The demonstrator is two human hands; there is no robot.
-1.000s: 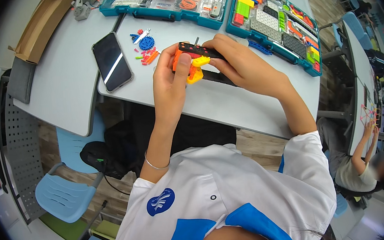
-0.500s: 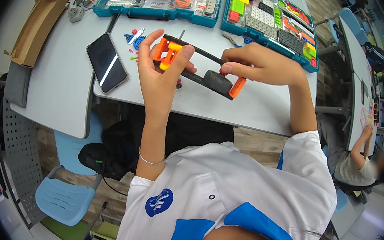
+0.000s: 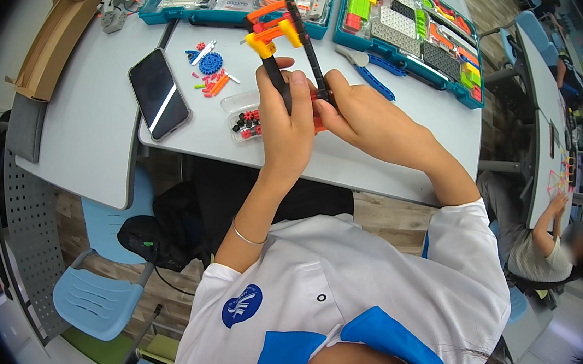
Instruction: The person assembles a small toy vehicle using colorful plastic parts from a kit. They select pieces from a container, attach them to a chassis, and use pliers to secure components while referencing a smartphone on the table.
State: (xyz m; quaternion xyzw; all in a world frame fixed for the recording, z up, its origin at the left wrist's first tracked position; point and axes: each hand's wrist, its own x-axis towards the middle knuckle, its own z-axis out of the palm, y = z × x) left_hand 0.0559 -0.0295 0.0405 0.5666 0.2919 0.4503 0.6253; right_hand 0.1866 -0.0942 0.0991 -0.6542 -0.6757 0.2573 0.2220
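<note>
Swung round since half a second ago, the black toy frame (image 3: pixel 308 49) now points its orange-and-yellow end away from the body, where it stretched sideways between the hands before; the right grip has moved in toward the left, and the small clear box (image 3: pixel 239 102) has come into view beside them. Nearest, the white shirt (image 3: pixel 363 252) has a blue collar and a blue chest emblem (image 3: pixel 241 306) with a white figure and tiny white marks near its edge. Farther up the left forearm sits a thin silver bracelet (image 3: pixel 247 233).

Over the tabletop (image 3: pixel 433 110), the left grip (image 3: pixel 286 129) is closed around one dark bar of the frame, thumb against fingers; the right grip (image 3: pixel 369 113) pinches the near end of the other bar. Some red and orange pieces show between the hands, partly hidden. At the far end, orange crosspieces join the two bars, with yellow pieces attached. The clear box holds small red and black parts. Beyond lie a dark-screened phone (image 3: pixel 158 93), a blue gear (image 3: pixel 210 63), pink and orange pegs (image 3: pixel 215 85) and curved blue pieces (image 3: pixel 375 82). Farther back, two teal cases (image 3: pixel 438 88) stand open, full of bright parts.
</note>
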